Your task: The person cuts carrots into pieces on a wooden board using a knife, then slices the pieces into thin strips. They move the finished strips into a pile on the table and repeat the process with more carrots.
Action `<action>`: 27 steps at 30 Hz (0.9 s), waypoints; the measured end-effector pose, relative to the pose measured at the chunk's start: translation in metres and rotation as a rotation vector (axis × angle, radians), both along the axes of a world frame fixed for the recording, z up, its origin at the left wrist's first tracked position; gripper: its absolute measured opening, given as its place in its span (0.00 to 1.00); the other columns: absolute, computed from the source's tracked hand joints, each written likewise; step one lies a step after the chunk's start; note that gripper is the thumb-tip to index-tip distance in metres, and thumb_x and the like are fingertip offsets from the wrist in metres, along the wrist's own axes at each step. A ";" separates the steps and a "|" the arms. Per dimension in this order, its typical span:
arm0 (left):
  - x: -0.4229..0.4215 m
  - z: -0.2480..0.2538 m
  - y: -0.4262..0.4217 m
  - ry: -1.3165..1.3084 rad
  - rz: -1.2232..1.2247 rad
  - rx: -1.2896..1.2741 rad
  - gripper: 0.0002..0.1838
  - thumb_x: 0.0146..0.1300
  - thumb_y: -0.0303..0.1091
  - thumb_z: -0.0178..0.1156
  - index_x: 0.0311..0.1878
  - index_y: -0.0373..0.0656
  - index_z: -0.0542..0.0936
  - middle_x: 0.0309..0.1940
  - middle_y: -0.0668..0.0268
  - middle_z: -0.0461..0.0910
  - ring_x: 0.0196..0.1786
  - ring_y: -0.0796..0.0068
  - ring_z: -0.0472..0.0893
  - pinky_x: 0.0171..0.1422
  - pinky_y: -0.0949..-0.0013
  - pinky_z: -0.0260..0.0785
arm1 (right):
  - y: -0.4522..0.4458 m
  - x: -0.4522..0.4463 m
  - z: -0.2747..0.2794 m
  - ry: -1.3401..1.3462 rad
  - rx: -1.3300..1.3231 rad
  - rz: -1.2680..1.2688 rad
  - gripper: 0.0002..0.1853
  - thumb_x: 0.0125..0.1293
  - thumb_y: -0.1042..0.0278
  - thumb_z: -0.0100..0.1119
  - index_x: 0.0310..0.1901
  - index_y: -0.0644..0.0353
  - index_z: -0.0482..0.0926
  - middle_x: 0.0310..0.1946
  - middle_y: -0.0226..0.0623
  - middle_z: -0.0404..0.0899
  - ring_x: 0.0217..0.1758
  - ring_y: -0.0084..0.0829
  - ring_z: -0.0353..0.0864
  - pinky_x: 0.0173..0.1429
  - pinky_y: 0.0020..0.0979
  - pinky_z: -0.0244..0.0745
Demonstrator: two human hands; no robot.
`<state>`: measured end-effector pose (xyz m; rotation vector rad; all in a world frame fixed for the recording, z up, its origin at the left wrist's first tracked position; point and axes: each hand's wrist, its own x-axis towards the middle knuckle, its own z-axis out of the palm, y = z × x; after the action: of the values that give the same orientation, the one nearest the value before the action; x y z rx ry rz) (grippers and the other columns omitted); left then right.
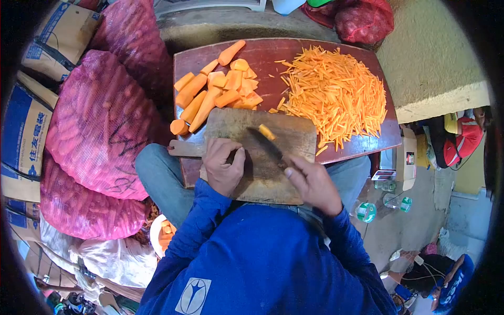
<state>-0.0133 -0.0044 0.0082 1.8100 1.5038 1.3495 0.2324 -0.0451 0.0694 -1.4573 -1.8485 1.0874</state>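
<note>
The right hand (315,182) grips a knife (268,146) by a carrot piece (267,132) on the board (268,188). The left hand (222,166) curls there; I can't tell if it's empty. Slicing seems on; the next cut needs care.

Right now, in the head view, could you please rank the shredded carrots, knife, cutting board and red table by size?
Largest: red table
Next: cutting board and shredded carrots, too alike to rank
Smallest: knife

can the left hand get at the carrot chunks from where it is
Probably yes: the left hand is at the left side of the cutting board, the carrot chunks lie past its far edge, and the knife is off to the right.
</note>
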 end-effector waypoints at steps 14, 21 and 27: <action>0.004 -0.010 0.006 0.158 -0.072 0.087 0.06 0.57 0.20 0.74 0.35 0.39 0.87 0.36 0.59 0.85 0.43 0.53 0.81 0.51 0.55 0.73 | 0.042 0.072 0.029 -0.208 0.283 -0.376 0.20 0.79 0.68 0.65 0.65 0.73 0.82 0.47 0.61 0.90 0.48 0.47 0.95 0.52 0.40 0.86; 0.001 -0.005 0.008 0.166 -0.142 0.033 0.05 0.60 0.24 0.75 0.36 0.40 0.87 0.36 0.59 0.84 0.43 0.52 0.81 0.50 0.54 0.73 | 0.002 0.020 -0.005 -0.258 0.245 -0.065 0.24 0.75 0.64 0.69 0.65 0.69 0.80 0.51 0.61 0.88 0.53 0.61 0.90 0.54 0.50 0.86; -0.006 0.016 0.042 0.162 -0.167 -0.029 0.08 0.63 0.26 0.76 0.42 0.34 0.88 0.38 0.55 0.84 0.42 0.56 0.85 0.47 0.61 0.76 | -0.005 0.012 -0.018 -0.300 0.196 0.048 0.32 0.73 0.63 0.71 0.72 0.66 0.71 0.52 0.58 0.86 0.50 0.59 0.89 0.51 0.53 0.85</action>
<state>-0.0198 0.0373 0.0238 2.0185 1.4058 1.1206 0.2441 -0.0500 0.0518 -1.5306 -2.1374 0.7123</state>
